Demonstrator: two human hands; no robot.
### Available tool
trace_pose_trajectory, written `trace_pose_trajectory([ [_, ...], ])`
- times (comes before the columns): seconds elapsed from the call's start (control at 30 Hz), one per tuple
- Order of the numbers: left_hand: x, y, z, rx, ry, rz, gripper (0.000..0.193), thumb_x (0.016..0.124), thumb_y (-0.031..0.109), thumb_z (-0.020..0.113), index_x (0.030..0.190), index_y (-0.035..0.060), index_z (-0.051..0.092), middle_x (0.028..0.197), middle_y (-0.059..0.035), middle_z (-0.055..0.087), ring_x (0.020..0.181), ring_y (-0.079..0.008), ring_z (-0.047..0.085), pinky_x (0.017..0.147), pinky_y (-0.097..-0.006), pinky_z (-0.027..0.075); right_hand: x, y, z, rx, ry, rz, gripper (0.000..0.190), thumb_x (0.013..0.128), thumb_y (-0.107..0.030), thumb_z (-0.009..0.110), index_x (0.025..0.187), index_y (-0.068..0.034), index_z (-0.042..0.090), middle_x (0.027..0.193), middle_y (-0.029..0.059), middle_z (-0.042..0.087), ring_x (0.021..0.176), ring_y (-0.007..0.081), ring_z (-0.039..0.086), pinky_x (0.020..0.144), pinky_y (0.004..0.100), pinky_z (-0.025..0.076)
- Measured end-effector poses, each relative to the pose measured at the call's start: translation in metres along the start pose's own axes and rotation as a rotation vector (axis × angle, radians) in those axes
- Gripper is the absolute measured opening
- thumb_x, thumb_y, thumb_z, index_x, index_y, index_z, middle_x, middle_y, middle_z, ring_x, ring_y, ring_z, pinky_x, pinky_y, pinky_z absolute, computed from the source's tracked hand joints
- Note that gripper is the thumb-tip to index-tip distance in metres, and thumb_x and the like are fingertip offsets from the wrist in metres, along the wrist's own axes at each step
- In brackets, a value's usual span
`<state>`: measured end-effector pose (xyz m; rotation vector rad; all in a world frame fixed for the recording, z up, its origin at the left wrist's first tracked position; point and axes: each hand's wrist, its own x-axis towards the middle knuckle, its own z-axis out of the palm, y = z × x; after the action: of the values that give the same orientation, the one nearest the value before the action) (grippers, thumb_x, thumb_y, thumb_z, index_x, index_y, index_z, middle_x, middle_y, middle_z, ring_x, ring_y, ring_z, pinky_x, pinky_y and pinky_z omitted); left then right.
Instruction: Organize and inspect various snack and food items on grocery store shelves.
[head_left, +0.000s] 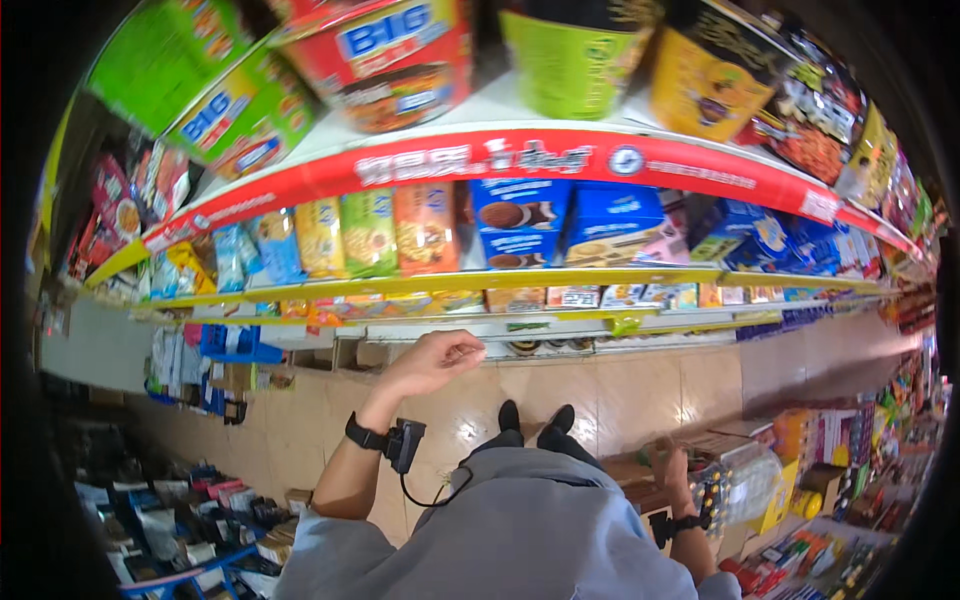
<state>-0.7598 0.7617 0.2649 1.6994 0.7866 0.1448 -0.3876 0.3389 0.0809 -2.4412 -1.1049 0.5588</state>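
My left hand (439, 361) is raised above the tiled floor, in front of the lower shelves. Its fingers curl loosely, with a gap beside the thumb and nothing visible between them. Low at my right side hangs my right hand (667, 463), near cartons and plastic-wrapped bottles (750, 484); its fingers are blurred. Before me, the upper shelf carries a red instant noodle cup (401, 79), green noodle cups (244, 127), a lime-green cup (574, 67) and a yellow cup (709, 82). Below stand blue cookie boxes (517, 221) and an orange snack packet (425, 232).
A red printed strip (480, 161) fronts the upper shelf, and a yellow shelf edge (517, 281) runs below. At left are a blue plastic basket (262, 351) and, lower down, a blue rack of packages (199, 579). More goods (814, 559) sit at lower right.
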Motion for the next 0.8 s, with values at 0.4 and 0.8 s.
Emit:
trace_pose_trajectory([
  [0.4,-0.065,-0.249,0.079,-0.692,0.395,-0.567,0.036,0.099,0.041,0.065,0.102,0.0050,0.066,0.088,-0.0052,0.069,0.074,-0.0139,0.065,0.066,-0.0280,0.052,-0.078,-0.009,0.051,0.156,-0.390,0.338,0.048,0.084,-0.036,0.073,0.111,0.003,0.070,0.106,0.0225,0.073,0.098,0.0338,0.073,0.083,0.0414,0.057],
  [0.8,-0.290,-0.391,0.170,-0.907,0.558,-0.979,0.042,0.100,0.034,0.060,0.119,-0.0030,0.056,0.105,-0.0214,0.069,0.089,-0.0305,0.070,0.076,-0.0394,0.060,-0.202,-0.038,0.101,0.077,-0.317,0.208,0.043,0.087,-0.041,0.066,0.107,-0.004,0.073,0.107,0.0257,0.070,0.103,0.0445,0.067,0.087,0.0491,0.054],
])
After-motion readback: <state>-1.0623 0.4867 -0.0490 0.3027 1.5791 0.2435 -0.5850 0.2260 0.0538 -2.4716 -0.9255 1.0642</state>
